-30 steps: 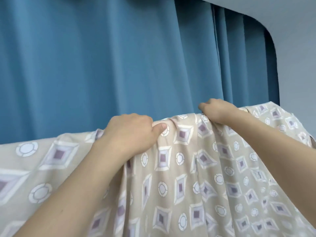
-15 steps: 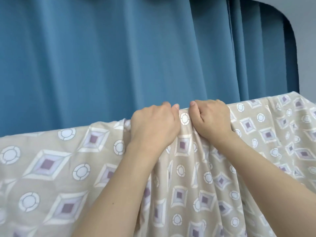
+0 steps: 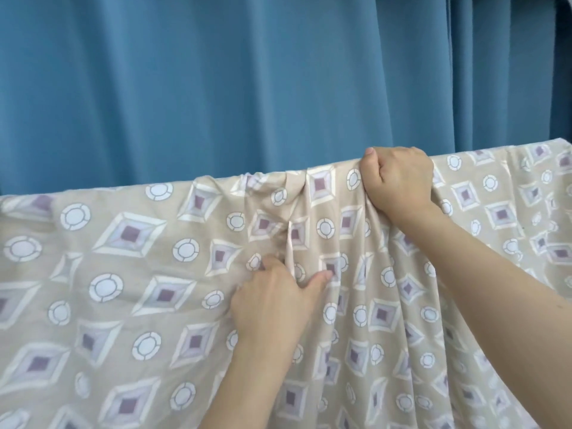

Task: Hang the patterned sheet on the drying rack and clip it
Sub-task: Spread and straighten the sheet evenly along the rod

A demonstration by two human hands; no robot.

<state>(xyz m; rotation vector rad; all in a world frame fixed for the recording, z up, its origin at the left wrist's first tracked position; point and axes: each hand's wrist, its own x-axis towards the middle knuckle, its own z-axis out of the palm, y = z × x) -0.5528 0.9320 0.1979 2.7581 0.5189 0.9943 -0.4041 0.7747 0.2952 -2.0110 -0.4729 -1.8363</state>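
Both hands' fingers (image 3: pixel 322 276) curled, gripping sheet (image 3: pixel 130 274).

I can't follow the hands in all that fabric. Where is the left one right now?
In the head view, the left hand pinches a fold of the beige diamond-patterned sheet near centre, below and left of the right hand at its top edge.

patterned sheet (image 3: pixel 130 274) smooth cloth w/ slight sheen, curtain (image 3: pixel 216 88) matt fabric

Rack hidden; patterned sheet (image 3: pixel 130 274) draped over its top line.
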